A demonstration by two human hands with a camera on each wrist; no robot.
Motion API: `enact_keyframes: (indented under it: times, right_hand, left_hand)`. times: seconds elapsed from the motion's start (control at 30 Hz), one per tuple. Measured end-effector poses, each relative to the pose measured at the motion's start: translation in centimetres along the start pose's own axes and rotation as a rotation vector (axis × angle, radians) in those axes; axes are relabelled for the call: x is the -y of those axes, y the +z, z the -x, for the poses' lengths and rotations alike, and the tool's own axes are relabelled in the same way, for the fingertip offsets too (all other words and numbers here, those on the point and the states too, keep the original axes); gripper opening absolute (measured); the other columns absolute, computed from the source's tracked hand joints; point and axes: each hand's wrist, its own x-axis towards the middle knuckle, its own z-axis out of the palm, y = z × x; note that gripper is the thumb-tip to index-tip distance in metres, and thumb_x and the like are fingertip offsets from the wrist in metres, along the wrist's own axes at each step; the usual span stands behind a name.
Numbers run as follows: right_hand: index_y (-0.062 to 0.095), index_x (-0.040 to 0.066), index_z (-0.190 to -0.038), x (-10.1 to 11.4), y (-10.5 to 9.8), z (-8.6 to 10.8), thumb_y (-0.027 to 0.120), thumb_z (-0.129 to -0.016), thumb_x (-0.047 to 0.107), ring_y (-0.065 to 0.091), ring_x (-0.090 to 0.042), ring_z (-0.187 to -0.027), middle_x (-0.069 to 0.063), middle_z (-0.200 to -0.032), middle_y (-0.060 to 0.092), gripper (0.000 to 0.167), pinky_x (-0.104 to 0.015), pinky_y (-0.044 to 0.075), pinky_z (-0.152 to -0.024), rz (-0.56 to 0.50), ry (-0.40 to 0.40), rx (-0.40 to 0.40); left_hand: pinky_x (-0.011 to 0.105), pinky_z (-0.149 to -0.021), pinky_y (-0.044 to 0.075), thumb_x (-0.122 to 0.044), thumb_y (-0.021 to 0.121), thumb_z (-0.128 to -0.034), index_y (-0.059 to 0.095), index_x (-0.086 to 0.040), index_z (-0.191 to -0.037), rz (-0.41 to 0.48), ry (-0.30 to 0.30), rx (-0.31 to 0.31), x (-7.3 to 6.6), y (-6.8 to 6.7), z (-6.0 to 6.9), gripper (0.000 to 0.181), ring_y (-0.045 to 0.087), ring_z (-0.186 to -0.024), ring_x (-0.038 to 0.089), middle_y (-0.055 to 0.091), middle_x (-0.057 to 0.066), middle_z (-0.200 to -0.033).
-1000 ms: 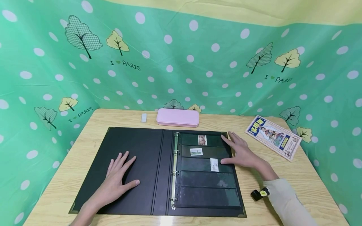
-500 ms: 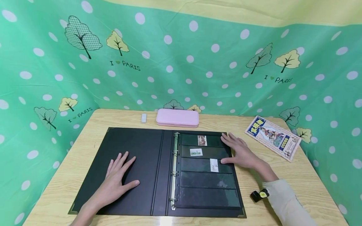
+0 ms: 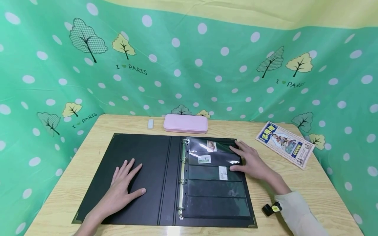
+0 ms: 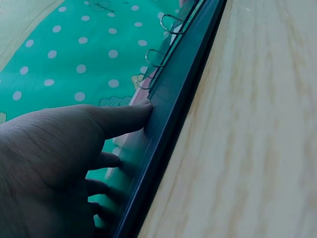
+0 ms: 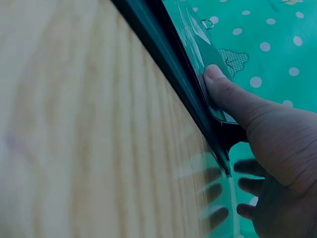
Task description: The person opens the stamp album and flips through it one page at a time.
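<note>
A black ring binder (image 3: 138, 180) lies spread flat on the table. Its right side carries a dark pocket page (image 3: 217, 188) with three stamps, one at the top (image 3: 211, 146), one below it (image 3: 204, 159) and one further right (image 3: 223, 173). My left hand (image 3: 116, 195) rests with spread fingers on the left cover; the left wrist view shows its thumb (image 4: 131, 118) on the dark surface. At the page's upper right edge, my right hand (image 3: 252, 162) touches the page with thumb and index finger. The right wrist view has that thumb (image 5: 220, 84) on the clear sheet.
Behind the binder are a pink case (image 3: 185, 123) and a small pale block (image 3: 150, 124). A printed booklet (image 3: 284, 144) lies at the right rear. Green dotted cloth (image 3: 189, 65) hangs around the table's back and sides.
The right index finger has shifted slightly down along the page edge. Bright glare has appeared across the upper page, which looks slightly bent. My left hand has stayed put.
</note>
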Motion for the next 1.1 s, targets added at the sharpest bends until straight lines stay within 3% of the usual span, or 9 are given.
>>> enact_keyframes:
  times: [0.1,0.23,0.43,0.53,0.6,0.7,0.83,0.93,1.1]
  right_hand:
    - [0.049,0.01,-0.169,0.3,-0.1,0.4,0.089,-0.094,0.047,0.018,-0.057,-0.164,-0.03,-0.177,0.027,0.092,-0.081,0.016,-0.123,0.005,0.028,-0.018]
    - [0.051,0.015,-0.168,0.6,-0.2,0.6,0.088,-0.094,0.05,0.034,-0.055,-0.154,-0.03,-0.166,0.041,0.089,-0.078,0.022,-0.118,0.031,0.026,-0.05]
    - [0.055,0.015,-0.165,0.8,-0.6,0.8,0.085,-0.098,0.046,0.052,-0.041,-0.126,-0.02,-0.139,0.061,0.08,-0.062,0.032,-0.104,0.012,0.037,-0.072]
    - [0.049,0.011,-0.169,1.0,-0.7,0.9,0.08,-0.103,0.042,0.05,-0.051,-0.139,-0.026,-0.151,0.06,0.079,-0.068,0.03,-0.114,-0.074,0.068,-0.051]
    - [0.042,0.009,-0.172,1.3,-0.8,1.0,0.075,-0.107,0.039,0.04,-0.057,-0.152,-0.031,-0.164,0.049,0.079,-0.076,0.025,-0.122,-0.138,0.08,-0.045]
    - [0.032,0.006,-0.175,1.7,-0.8,1.1,0.068,-0.112,0.031,0.034,-0.059,-0.157,-0.032,-0.172,0.036,0.077,-0.078,0.025,-0.124,-0.232,0.066,-0.068]
    - [0.022,0.008,-0.177,2.1,-0.8,1.5,0.065,-0.114,0.022,0.059,-0.042,-0.129,-0.026,-0.147,0.06,0.078,-0.054,0.054,-0.103,-0.305,0.03,-0.117]
    - [0.018,0.01,-0.179,2.5,-0.8,2.0,0.064,-0.114,0.018,0.057,-0.025,-0.109,-0.016,-0.127,0.066,0.08,-0.04,0.051,-0.087,-0.329,0.019,-0.144]
    - [0.024,0.011,-0.178,2.9,-0.9,3.1,0.063,-0.114,0.015,0.061,-0.017,-0.116,-0.015,-0.136,0.072,0.075,-0.039,0.052,-0.099,-0.326,0.027,-0.17]
  left_hand:
    - [0.067,-0.132,-0.009,-0.045,0.087,-0.095,0.048,-0.007,-0.167,-0.001,0.003,-0.001,0.0,0.1,-0.1,0.091,0.006,-0.167,0.056,0.023,0.031,-0.178]
    - [0.066,-0.133,-0.009,-0.045,0.087,-0.095,0.048,-0.007,-0.167,-0.005,0.005,-0.005,0.0,0.1,0.0,0.091,0.006,-0.167,0.056,0.023,0.031,-0.179]
    - [0.064,-0.133,-0.01,-0.045,0.087,-0.0955,0.047,-0.007,-0.168,-0.003,0.003,0.002,0.0,0.1,0.0,0.091,0.005,-0.167,0.056,0.022,0.031,-0.179]
    - [0.065,-0.133,-0.011,-0.045,0.087,-0.0954,0.047,-0.007,-0.168,0.002,0.001,0.005,0.0,0.0,0.0,0.091,0.005,-0.167,0.056,0.022,0.031,-0.179]
    - [0.065,-0.133,-0.011,-0.044,0.087,-0.0956,0.047,-0.007,-0.168,0.005,0.0,0.008,-0.1,0.0,0.0,0.091,0.005,-0.167,0.056,0.021,0.031,-0.179]
    - [0.065,-0.132,-0.011,-0.044,0.087,-0.0956,0.047,-0.007,-0.168,0.007,-0.002,0.01,-0.1,0.0,0.0,0.091,0.004,-0.167,0.056,0.021,0.031,-0.179]
    - [0.065,-0.132,-0.011,-0.044,0.087,-0.0955,0.047,-0.008,-0.168,0.007,-0.007,0.012,-0.1,0.0,0.0,0.091,0.004,-0.167,0.056,0.021,0.031,-0.179]
    - [0.065,-0.133,-0.011,-0.044,0.087,-0.0953,0.047,-0.008,-0.168,0.006,-0.01,0.011,-0.1,0.0,0.0,0.091,0.004,-0.167,0.055,0.021,0.03,-0.179]
    - [0.065,-0.133,-0.011,-0.045,0.087,-0.0955,0.047,-0.008,-0.168,0.006,-0.015,0.012,-0.2,0.0,0.0,0.091,0.004,-0.167,0.055,0.021,0.03,-0.18]
